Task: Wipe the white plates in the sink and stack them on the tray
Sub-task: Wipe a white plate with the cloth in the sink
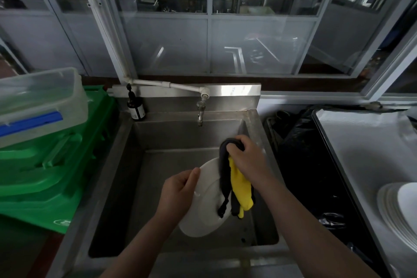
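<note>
Plate (pixel 206 201) is being pinched at its left rim by left hand (pixel 178 192) over sink (pixel 140 165); cloth (pixel 234 185) is being clutched against its right face in right hand (pixel 246 156) grip.

A steel sink (pixel 126 165) fills the middle, its basin sunk below a flat rim. On the far left corner of that rim stands a dark pump bottle (pixel 135 107). To the right lies a dark-edged tray (pixel 327 142) covered with a pale sheet, bearing a stack of white plates (pixel 397 207) at its near right. Left of the sink, green crates (pixel 45 176) carry a clear plastic box (pixel 40 101).
</note>
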A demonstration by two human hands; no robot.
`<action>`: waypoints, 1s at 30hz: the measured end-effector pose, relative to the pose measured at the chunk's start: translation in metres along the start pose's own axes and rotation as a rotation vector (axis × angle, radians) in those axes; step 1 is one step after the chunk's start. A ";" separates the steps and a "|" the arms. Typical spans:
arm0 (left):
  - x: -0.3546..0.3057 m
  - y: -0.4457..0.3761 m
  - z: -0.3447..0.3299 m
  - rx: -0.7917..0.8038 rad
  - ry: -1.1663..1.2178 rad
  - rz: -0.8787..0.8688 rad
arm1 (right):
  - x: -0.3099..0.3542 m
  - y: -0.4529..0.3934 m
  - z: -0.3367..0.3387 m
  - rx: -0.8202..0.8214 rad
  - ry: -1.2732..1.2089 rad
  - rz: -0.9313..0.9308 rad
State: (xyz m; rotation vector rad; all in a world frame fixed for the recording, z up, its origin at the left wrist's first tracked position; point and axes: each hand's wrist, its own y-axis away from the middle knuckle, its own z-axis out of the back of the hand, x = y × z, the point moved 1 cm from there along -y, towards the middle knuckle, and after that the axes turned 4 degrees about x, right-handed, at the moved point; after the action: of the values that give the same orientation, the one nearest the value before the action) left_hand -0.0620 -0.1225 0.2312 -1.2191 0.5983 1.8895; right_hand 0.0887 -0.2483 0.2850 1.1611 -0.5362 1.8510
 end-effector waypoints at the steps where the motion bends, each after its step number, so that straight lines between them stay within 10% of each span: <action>1: 0.000 0.001 0.000 0.007 0.003 -0.003 | 0.001 0.000 0.000 0.012 0.012 0.024; 17: 0.002 0.000 0.007 -0.059 0.248 0.117 | 0.001 0.040 -0.042 0.133 0.139 0.429; 30: 0.002 0.003 0.009 -0.206 0.420 0.325 | -0.016 0.063 -0.060 0.294 0.188 0.383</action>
State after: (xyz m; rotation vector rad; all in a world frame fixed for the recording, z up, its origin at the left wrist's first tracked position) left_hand -0.0698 -0.1168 0.2336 -1.7652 0.8837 2.0060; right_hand 0.0086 -0.2458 0.2474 1.1101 -0.4083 2.4056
